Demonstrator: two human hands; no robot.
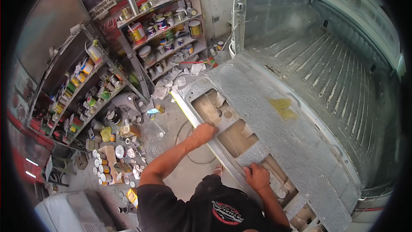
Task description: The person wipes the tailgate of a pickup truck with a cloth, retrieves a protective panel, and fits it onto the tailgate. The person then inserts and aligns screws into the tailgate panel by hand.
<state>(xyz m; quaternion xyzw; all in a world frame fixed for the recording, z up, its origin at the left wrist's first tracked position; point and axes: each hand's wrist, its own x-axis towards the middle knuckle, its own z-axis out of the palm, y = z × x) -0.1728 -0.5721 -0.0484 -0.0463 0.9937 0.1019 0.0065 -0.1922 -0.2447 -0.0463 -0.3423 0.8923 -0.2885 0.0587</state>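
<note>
A lowered pickup tailgate [253,90] stretches before me, its inner face grey and rough, with several cut-out openings along the near side. My left hand [205,133] is closed in a fist at the tailgate's outer edge, beside the openings; whatever it may hold is hidden. Farther down the same edge, my right hand [257,176] rests with curled fingers by another opening, and I cannot make out anything in it. A thin yellow-green strip [183,108] runs along the outer edge beyond my left hand. Two yellowish patches [283,107] mark the grey face.
The ribbed truck bed [326,64] lies beyond the tailgate. Shelves [165,34] crowded with paint cans stand at the back, with another rack [81,90] at left. Crumpled paper [171,79], several cans [103,167] and a looped hose [178,139] lie on the floor.
</note>
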